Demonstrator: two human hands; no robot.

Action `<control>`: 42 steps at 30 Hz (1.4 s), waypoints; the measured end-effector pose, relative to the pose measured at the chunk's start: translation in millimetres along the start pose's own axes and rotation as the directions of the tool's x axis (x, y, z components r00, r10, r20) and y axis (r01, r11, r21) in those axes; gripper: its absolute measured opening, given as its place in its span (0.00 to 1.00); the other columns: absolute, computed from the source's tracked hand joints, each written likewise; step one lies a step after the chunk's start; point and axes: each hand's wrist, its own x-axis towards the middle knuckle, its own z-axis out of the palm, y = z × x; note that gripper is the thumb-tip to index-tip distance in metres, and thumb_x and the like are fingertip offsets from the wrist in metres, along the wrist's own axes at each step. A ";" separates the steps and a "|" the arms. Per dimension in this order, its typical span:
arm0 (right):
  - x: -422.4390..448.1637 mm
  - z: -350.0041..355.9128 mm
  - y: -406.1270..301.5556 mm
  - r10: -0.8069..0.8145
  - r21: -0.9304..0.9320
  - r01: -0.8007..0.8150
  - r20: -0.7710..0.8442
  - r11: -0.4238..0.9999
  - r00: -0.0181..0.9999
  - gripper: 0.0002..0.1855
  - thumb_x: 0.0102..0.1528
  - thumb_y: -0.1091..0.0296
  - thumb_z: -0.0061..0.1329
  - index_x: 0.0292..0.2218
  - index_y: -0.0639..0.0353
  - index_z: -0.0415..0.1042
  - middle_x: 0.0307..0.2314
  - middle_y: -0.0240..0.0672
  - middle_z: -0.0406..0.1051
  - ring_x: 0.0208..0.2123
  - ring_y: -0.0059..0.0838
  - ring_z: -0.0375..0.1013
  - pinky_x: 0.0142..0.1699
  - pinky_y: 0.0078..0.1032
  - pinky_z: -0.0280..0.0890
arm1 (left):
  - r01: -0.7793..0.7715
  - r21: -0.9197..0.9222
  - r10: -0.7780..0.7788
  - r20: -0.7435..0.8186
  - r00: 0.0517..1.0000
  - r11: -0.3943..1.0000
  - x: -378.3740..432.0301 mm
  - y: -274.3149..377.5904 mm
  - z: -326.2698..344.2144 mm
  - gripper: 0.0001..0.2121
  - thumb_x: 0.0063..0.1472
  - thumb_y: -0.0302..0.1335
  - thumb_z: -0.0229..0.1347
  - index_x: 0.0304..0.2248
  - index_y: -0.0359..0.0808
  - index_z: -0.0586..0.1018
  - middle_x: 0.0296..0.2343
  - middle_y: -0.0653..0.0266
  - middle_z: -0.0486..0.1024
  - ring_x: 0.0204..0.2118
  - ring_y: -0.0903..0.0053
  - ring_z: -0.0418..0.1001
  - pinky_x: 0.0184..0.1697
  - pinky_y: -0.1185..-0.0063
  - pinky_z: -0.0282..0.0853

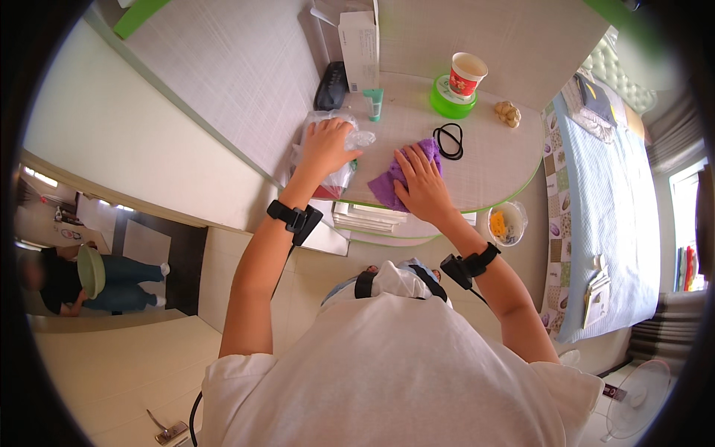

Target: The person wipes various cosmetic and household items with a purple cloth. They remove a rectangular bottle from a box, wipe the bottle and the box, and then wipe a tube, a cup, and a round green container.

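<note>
My left hand (329, 146) rests with spread fingers on a clear plastic bag (339, 177) at the left of a shelf-like tabletop (480, 179). Under my right hand (420, 181) a purple cloth (385, 189) lies bunched, pressed flat by the palm and fingers. Right of the cloth is a looped black cord (459, 146). Behind it a paper cup (468, 70) stands on a round green container (451, 106). A small teal tube (374, 105) stands near my left hand. Whether my left fingers grip the bag is unclear.
A white box (359, 53) and a dark case (332, 86) stand against the back left. A knobbly tan object (507, 114) sits near the right edge. Below are stacked papers (368, 217) and a waste bin (507, 223). A bed stands right; a person holds a basin (91, 271) far left.
</note>
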 end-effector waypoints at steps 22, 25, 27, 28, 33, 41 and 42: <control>-74.9 -86.2 80.9 -0.141 0.379 0.098 0.088 0.920 0.986 0.24 0.34 0.72 0.50 0.38 0.57 0.68 0.40 0.35 0.65 0.47 0.31 0.59 0.52 0.29 0.54 | -0.077 -0.747 -0.141 -0.224 0.964 0.661 162.4 137.8 34.8 0.47 0.38 0.42 0.62 0.50 0.25 0.48 0.46 0.45 0.57 0.48 0.62 0.59 0.49 0.73 0.57; -86.5 -109.3 118.8 -0.019 0.378 -0.013 0.081 0.926 0.997 0.24 0.33 0.74 0.49 0.38 0.58 0.68 0.40 0.36 0.65 0.47 0.33 0.59 0.52 0.29 0.53 | -0.113 -0.789 -0.138 -0.244 0.960 0.604 180.1 140.4 44.3 0.47 0.38 0.40 0.63 0.50 0.26 0.48 0.45 0.46 0.58 0.48 0.63 0.59 0.48 0.73 0.57; -84.9 -115.3 140.5 0.021 0.381 -0.044 0.064 0.924 0.998 0.25 0.32 0.78 0.45 0.38 0.62 0.67 0.41 0.38 0.64 0.47 0.36 0.59 0.53 0.30 0.52 | -0.187 -0.782 -0.108 -0.308 0.945 0.594 188.6 147.8 48.8 0.43 0.38 0.38 0.63 0.48 0.27 0.52 0.44 0.49 0.60 0.46 0.66 0.62 0.45 0.74 0.60; -81.1 -114.7 150.9 0.063 0.357 -0.078 0.052 0.931 0.997 0.26 0.32 0.77 0.44 0.39 0.62 0.66 0.41 0.39 0.63 0.48 0.36 0.58 0.54 0.30 0.51 | -0.187 -0.815 -0.116 -0.296 0.948 0.549 191.4 151.2 51.3 0.40 0.38 0.37 0.64 0.46 0.27 0.54 0.42 0.51 0.62 0.44 0.67 0.64 0.44 0.75 0.62; -49.1 -127.5 157.3 0.111 -0.011 -0.110 0.179 0.994 0.978 0.25 0.44 0.67 0.47 0.45 0.58 0.61 0.44 0.38 0.60 0.51 0.36 0.54 0.54 0.30 0.49 | -0.201 -0.800 -0.158 -0.345 0.925 0.565 195.4 149.9 56.0 0.33 0.39 0.34 0.64 0.40 0.29 0.59 0.36 0.56 0.67 0.38 0.71 0.68 0.39 0.77 0.65; 60.7 -80.9 189.8 0.211 0.434 -0.230 0.094 0.871 0.973 0.45 0.40 0.48 0.52 0.53 0.56 0.46 0.50 0.48 0.48 0.54 0.45 0.44 0.55 0.38 0.45 | -0.217 -0.858 -0.213 -0.347 0.913 0.465 160.0 149.3 -2.6 0.29 0.40 0.31 0.63 0.39 0.29 0.60 0.35 0.58 0.68 0.38 0.73 0.68 0.39 0.78 0.66; 71.8 -74.8 186.3 0.226 0.349 -0.248 0.103 0.904 0.969 0.48 0.39 0.47 0.53 0.54 0.55 0.43 0.52 0.50 0.42 0.54 0.47 0.44 0.55 0.37 0.47 | -0.205 -0.856 -0.216 -0.339 0.916 0.474 152.6 145.6 -11.4 0.30 0.40 0.31 0.63 0.40 0.29 0.60 0.36 0.58 0.67 0.38 0.73 0.68 0.39 0.78 0.66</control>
